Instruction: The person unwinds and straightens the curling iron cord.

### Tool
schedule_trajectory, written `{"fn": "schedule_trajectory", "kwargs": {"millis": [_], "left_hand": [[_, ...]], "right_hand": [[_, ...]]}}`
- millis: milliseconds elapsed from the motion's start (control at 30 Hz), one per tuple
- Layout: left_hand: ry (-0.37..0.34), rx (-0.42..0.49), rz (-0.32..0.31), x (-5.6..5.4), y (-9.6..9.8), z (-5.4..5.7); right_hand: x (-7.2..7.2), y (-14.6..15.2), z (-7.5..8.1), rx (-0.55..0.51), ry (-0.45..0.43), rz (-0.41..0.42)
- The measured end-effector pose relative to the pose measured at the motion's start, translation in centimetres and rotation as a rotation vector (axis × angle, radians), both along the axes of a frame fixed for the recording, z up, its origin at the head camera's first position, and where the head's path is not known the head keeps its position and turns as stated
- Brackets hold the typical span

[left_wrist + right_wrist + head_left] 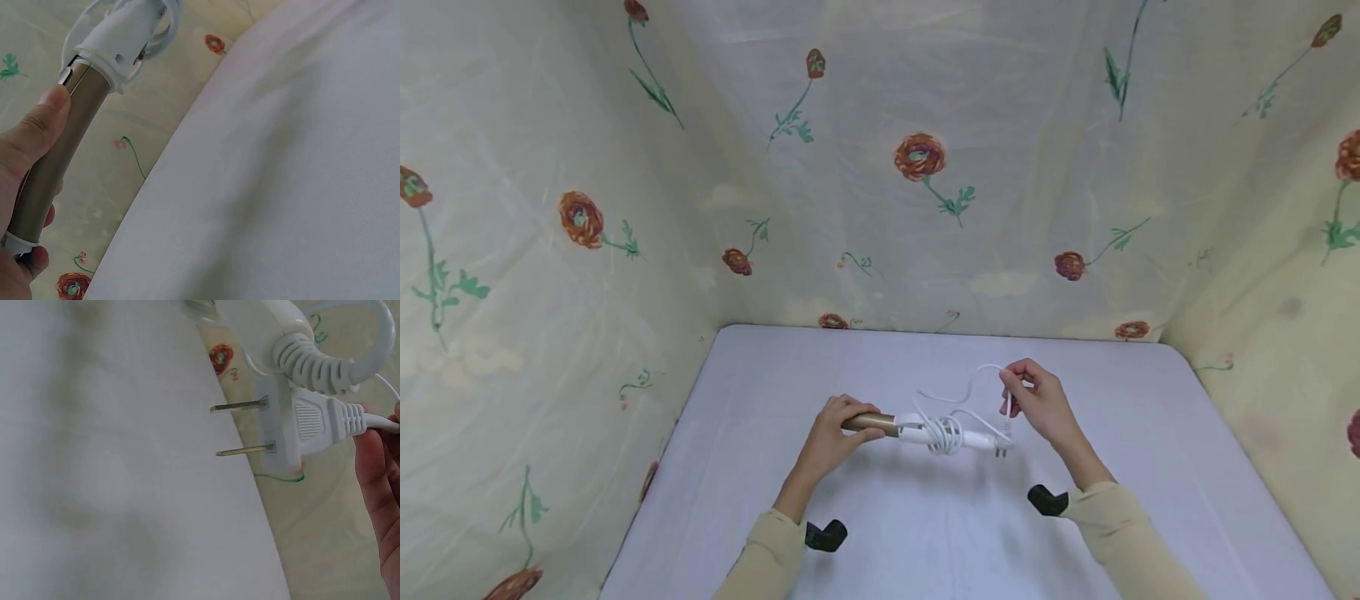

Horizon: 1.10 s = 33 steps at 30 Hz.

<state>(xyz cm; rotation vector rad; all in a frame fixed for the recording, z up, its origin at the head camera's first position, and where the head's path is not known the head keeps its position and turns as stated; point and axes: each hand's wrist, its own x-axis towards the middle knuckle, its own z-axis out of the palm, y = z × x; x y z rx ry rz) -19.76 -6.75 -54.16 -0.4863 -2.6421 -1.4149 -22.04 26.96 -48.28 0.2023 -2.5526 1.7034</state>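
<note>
A curling iron (977, 440) with a white handle and a gold-brown barrel (65, 144) is held up over the table, lying roughly level. My left hand (831, 437) grips the barrel, thumb along its side in the left wrist view. White cord (946, 435) is wound in several loops round the handle, and a loose length arcs up toward my right hand (1041, 404). Between thumb and fingers, that hand pinches the cord just behind the two-pin plug (312, 425). The plug hangs pins-down in the head view, by the handle's end, where a ribbed cord sleeve (309, 362) shows.
A white-covered table (925, 525) with rounded far corners lies under both hands. Flower-printed cloth (865, 192) hangs behind it and at both sides. Black wrist-camera mounts (826, 536) stick out by each sleeve.
</note>
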Motion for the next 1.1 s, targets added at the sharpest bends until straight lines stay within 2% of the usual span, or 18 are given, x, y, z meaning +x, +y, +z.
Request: {"fn": "schedule_trajectory", "kwargs": {"millis": [133,233,333,467,667,867,1000,1100], "left_hand": [[0.011,0.022,-0.012,-0.1,0.0,0.0],[0.036,0.000,-0.021,-0.2,0.0,0.0],[0.037,-0.015,-0.020,-0.2,0.0,0.0],[0.033,-0.013,-0.007,-0.2,-0.1,-0.2],[0.062,-0.004,0.023,-0.6,0.1,-0.4],[0.067,-0.002,0.107,-0.8,0.1,-0.2],[0.099,-0.011,0.119,-0.9,0.1,0.0],[0.102,-0.004,0.131,-1.1,0.2,0.0]], "right_hand": [[0.7,-0.3,2.8,0.052,0.031,0.025],[1.3,-0.5,4.6,0.108,0.066,0.025],[1.5,-0.5,5.6,0.127,0.085,0.033],[1.1,-0.3,5.6,0.104,0.104,0.062],[0.6,-0.1,5.4,0.082,0.147,0.085],[2.3,-0.8,6.7,0.035,0.198,0.176],[3.7,-1.0,7.2,0.031,0.215,0.255],[4.7,-1.1,7.2,0.023,0.208,0.352]]}}
